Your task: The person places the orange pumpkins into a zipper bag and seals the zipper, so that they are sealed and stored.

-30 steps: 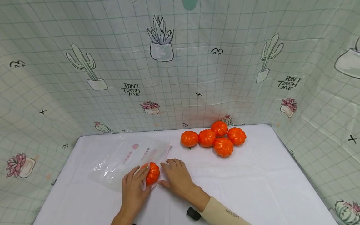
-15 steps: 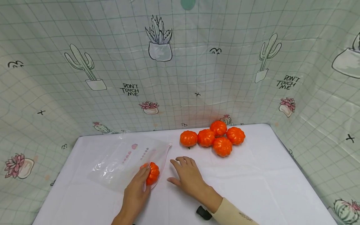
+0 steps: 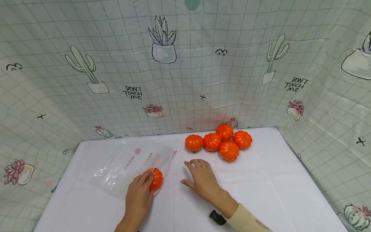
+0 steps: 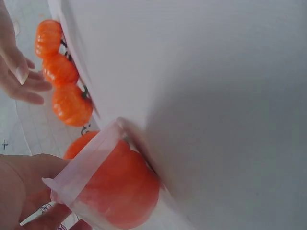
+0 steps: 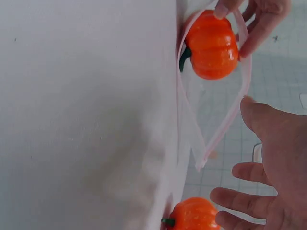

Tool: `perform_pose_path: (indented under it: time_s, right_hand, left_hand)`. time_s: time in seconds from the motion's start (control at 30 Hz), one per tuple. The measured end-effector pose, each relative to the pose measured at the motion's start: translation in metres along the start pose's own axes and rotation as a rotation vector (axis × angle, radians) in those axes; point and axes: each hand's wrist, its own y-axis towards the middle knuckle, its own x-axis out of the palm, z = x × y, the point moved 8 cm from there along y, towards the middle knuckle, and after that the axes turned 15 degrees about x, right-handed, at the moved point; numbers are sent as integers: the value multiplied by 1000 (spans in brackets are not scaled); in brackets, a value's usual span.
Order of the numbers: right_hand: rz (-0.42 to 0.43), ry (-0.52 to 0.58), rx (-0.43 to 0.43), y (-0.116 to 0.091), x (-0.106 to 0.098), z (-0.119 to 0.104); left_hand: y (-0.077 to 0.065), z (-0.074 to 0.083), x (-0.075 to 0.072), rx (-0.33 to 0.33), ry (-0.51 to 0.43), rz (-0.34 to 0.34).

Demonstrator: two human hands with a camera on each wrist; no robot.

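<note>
Left of the left grip (image 3: pixel 139 197), a clear pink-printed plastic bag (image 3: pixel 114 172) is spread. In that grip, a glossy orange ribbed pumpkin (image 3: pixel 157 180) is held just inside the bag, apparently to steady it. The right grip (image 3: pixel 203 181) is empty and wide; beyond it, five matching pumpkins (image 3: pixel 229 151) are clustered on the white-clothed bench (image 3: pixel 278 183).

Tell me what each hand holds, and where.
The left hand holds the clear bag by its open rim; the right hand holds nothing. Whether the pumpkin inside is gripped too is unclear.
</note>
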Motion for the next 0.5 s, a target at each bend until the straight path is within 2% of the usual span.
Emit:
perform_pose_path:
  time_s: [0.33, 0.5]
  right_hand:
    - [-6, 19, 29, 3, -3, 10]
    - [26, 40, 41, 5, -11, 18]
  left_hand:
    - [0, -5, 3, -53, -20, -28]
    - [-1, -6, 5, -68, -23, -43]
